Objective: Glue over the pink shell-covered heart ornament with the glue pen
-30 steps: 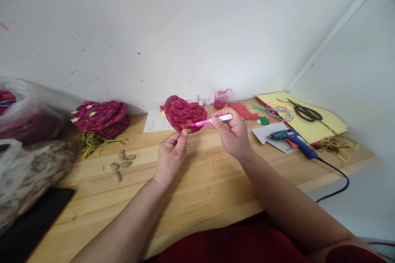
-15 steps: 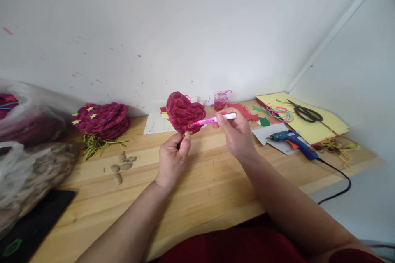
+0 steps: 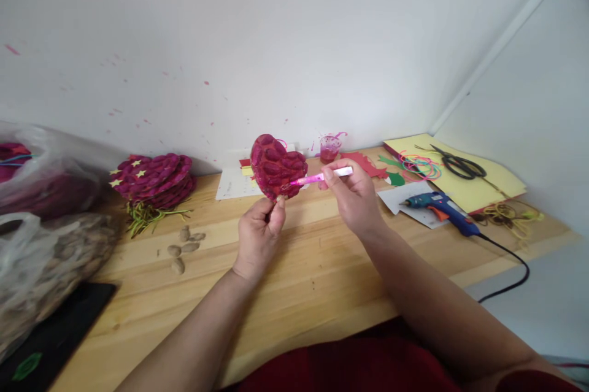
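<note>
A heart-shaped piece (image 3: 276, 162), covered in magenta-painted lumps that look like nutshells, is held up above the table. My left hand (image 3: 260, 232) is closed on its lower tip, thumb toward me. In my right hand (image 3: 353, 196) is a paintbrush (image 3: 322, 177) with a white handle, stained pink toward the front. Its tip touches the lower right part of the heart, where a patch looks paler than the rest. Behind my right hand stands a clear cup of pink paint (image 3: 329, 149) against the splashed wall.
At left are a stack of magenta pieces (image 3: 156, 180) with yellow stars, loose peanuts (image 3: 178, 265), and a plastic bag of nuts (image 3: 55, 269). At right lie a blue glue gun (image 3: 437, 208) with its cord, black scissors (image 3: 462, 166), yellow sheets (image 3: 492, 186) and coloured string (image 3: 418, 166).
The heart has turned slightly in my left hand, so it looks narrower. The brush tip stays on its lower right part. The whole view has shifted a little.
</note>
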The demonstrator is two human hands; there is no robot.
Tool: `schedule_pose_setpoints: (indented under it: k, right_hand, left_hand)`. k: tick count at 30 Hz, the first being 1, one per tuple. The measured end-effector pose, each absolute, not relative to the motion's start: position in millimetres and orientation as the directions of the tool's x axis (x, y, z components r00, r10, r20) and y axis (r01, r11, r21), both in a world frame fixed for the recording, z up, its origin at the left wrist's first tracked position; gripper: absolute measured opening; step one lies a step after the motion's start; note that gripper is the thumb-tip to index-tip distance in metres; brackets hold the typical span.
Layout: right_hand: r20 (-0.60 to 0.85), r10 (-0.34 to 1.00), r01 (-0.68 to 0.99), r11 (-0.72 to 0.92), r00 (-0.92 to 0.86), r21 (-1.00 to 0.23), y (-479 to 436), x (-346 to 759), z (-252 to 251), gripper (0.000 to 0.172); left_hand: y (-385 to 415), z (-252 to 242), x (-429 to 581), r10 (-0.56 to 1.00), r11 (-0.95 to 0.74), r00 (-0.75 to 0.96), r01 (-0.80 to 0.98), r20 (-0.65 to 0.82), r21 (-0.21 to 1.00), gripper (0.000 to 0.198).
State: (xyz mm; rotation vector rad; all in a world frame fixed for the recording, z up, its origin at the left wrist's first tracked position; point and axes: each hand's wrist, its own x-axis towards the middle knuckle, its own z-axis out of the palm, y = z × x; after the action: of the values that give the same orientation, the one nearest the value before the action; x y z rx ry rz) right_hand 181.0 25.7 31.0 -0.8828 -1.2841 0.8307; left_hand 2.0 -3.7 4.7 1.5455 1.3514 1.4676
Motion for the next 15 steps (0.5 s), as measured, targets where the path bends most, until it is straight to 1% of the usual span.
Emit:
schedule_pose_setpoints:
  k: [4,7,10,13,15]
  right_hand:
    - [0.474,0.879,-0.006,0.475,0.052,-0.88,23.6,179.7,29.6,0.023]
    - [0.478,0.876,0.019,0.478,0.064,-0.878,24.0,179.3,28.6,0.022]
    - [0.469,0.878,-0.017,0.473,0.1,-0.881,24.3,179.1,29.7,0.024]
    - [0.476,0.876,-0.061,0.481,0.076,-0.875,23.1,178.3,31.4,0.024]
    - [0.478,0.876,-0.05,0.481,0.064,-0.875,23.0,178.3,31.4,0.023]
  left_hand:
    - [-4.3,4.0,2.5,0.928,-0.312,-0.118,0.264,0.352,0.913,0.036]
    - [-4.4,3.8,2.5,0.926,-0.319,-0.116,0.271,0.36,0.908,0.037]
    - [-4.6,4.0,2.0,0.925,-0.319,-0.113,0.288,0.363,0.903,0.037]
    - [-5.2,4.3,2.0,0.925,-0.316,-0.113,0.303,0.363,0.899,0.036]
    - [-5.5,4.9,2.2,0.926,-0.313,-0.115,0.301,0.36,0.901,0.036]
